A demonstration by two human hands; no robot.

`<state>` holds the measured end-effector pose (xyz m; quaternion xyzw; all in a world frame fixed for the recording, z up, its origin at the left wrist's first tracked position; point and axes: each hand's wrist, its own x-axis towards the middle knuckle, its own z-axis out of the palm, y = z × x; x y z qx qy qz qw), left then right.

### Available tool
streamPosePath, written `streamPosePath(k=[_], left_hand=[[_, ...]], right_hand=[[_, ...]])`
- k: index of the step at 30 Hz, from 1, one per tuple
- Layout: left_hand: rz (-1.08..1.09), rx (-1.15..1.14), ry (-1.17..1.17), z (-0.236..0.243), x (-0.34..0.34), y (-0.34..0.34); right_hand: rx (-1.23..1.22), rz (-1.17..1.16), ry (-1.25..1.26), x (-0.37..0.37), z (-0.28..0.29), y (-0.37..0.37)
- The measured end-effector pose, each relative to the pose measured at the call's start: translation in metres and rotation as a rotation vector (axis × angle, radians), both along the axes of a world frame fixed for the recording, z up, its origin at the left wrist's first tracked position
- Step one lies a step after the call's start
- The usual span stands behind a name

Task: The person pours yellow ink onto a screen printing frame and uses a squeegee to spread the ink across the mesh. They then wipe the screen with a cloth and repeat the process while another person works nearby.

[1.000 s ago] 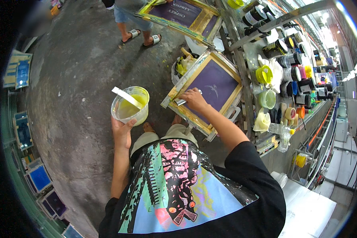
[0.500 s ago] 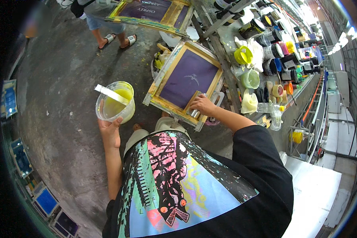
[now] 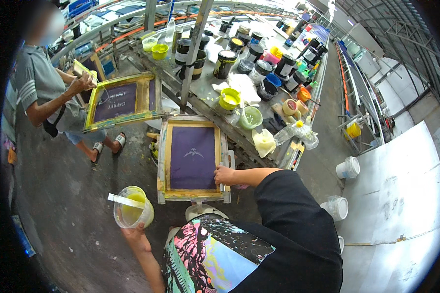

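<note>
My left hand (image 3: 136, 238) grips a translucent plastic tub (image 3: 148, 215) from below and the side. Inside is pale yellow liquid, and a flat white strip (image 3: 125, 200) leans across its rim. To the right, my right hand (image 3: 224, 175) is closed round a short silver-coloured tool (image 3: 223, 187) at the right side of a screen-printing frame (image 3: 167, 161). My fingers cover much of that tool, so its kind is unclear. The frame's purple mesh (image 3: 193, 168) carries a small pale curved design and lies in front of me.
A co-worker (image 3: 44, 93) stands at the left, hands near a second printing frame (image 3: 142, 97). Beyond my frame, a bench holds several ink tubs (image 3: 225, 64), a yellow cup (image 3: 230, 100), a pale green cup (image 3: 250, 118) and tape rolls (image 3: 289, 107). White buckets (image 3: 348, 168) stand at the right.
My view has tilted up and turned, bringing the co-worker's upper body and more of the bench into sight. Both hands keep their holds, the right one still at the frame's near right part.
</note>
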<state>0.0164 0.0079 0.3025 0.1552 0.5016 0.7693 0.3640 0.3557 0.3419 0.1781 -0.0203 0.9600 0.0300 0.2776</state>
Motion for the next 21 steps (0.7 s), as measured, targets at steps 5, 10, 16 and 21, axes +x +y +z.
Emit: streamPosePath(k=[5, 10, 16, 21], left_hand=[[0.008, 0.061, -0.13, 0.001, -0.002, -0.003], [0.019, 0.014, -0.041, -0.005, -0.008, -0.026], [0.074, -0.092, -0.048, -0.023, -0.006, -0.056], [-0.078, -0.123, -0.033, -0.031, 0.001, -0.037]], right_hand=[[0.129, -0.009, -0.267, -0.061, -0.025, -0.007], [0.065, -0.071, -0.352, -0.093, -0.06, -0.006], [0.033, -0.047, -0.398, -0.123, -0.106, 0.011], [-0.111, -0.203, -0.693, -0.187, -0.016, 0.038]])
